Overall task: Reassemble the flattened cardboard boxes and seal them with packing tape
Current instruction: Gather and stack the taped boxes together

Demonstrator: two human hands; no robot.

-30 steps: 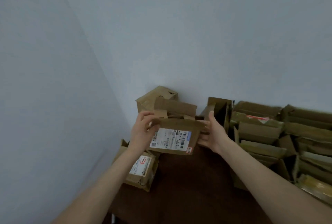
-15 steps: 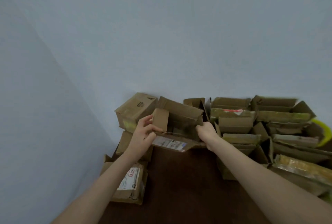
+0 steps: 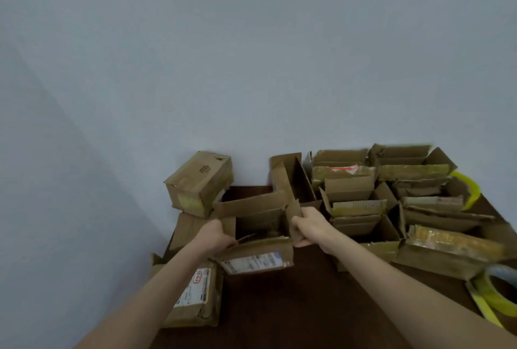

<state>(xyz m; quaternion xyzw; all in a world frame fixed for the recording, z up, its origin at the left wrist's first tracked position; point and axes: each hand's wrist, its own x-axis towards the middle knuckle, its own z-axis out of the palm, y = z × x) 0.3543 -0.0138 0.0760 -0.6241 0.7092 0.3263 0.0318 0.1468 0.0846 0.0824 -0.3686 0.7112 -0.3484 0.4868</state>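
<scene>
An open cardboard box (image 3: pixel 260 225) is at mid-bench (image 3: pixel 293 306); the left hand (image 3: pixel 216 237) curls round its 9 o'clock wall, the right hand (image 3: pixel 310 227) round its 3 o'clock flap, fingertips hidden behind card. Its near label (image 3: pixel 254 262) blurs unreadably, and the frame edge crops a tape roll (image 3: pixel 496 292) at 4 o'clock.

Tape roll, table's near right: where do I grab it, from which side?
Grip the tape roll by its ring wall, fingers in the open core, thumb outside, coming from above. It looks nearly flat, hole up; a loose strip trails off its near side. The left hand and right hand hold the cardboard box.
</scene>
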